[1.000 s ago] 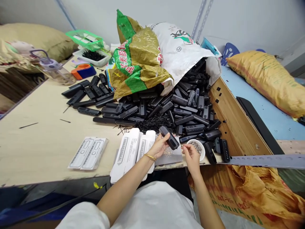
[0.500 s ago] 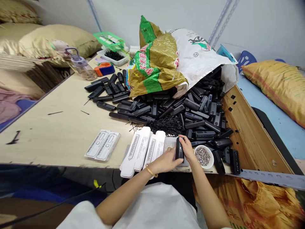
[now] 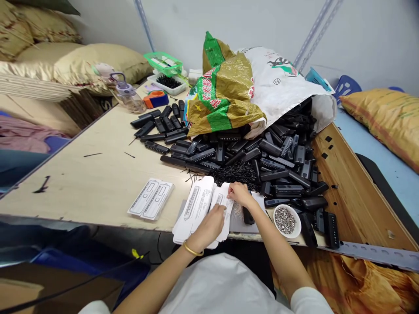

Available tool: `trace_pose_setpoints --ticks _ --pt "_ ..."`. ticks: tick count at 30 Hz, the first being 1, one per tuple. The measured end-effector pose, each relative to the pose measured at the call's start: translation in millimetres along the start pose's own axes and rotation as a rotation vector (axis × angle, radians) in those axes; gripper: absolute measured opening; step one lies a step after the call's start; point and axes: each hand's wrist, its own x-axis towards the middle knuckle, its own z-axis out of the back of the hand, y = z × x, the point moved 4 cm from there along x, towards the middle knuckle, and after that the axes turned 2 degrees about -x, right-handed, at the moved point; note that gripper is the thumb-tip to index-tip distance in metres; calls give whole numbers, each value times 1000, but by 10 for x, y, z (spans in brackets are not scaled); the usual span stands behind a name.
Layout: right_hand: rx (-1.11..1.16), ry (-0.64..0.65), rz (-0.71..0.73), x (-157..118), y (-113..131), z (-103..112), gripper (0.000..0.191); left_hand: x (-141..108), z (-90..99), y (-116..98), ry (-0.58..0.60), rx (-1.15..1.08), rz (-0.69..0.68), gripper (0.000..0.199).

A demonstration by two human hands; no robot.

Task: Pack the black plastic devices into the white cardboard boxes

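Note:
My left hand [image 3: 212, 224] rests on the right-hand stack of white printed cards [image 3: 218, 198], its fingers curled at the lower part. At the upper right corner of that stack, my right hand [image 3: 239, 193] pinches at the card edge. A second card stack [image 3: 195, 209] lies just to the left. Partly hidden under my right wrist, a black plastic piece [image 3: 248, 214] lies on a grey mat [image 3: 237, 220]. A white bowl of small metal parts [image 3: 287, 221] stands right of my right forearm.
Black plastic pieces [image 3: 203, 155] and thin black sticks [image 3: 235, 173] are heaped behind the cards, beneath a gold-green bag [image 3: 229, 93] and a white sack [image 3: 281, 83]. Two printed sheets [image 3: 151, 199] lie left. A wooden board [image 3: 353, 192] edges the right side.
Both hands have moved left from the black piece to the right-hand card stack. The black piece has been let go onto the mat. The view has shifted slightly.

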Motion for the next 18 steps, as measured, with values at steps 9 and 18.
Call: trace_pose_setpoints --ticks 9,18 --pt "574 -113 275 -433 -33 717 27 35 -84 -221 374 -1088 366 42" --pt "1040 -407 -12 -675 -228 575 27 131 -320 -305 319 -1128 303 89"
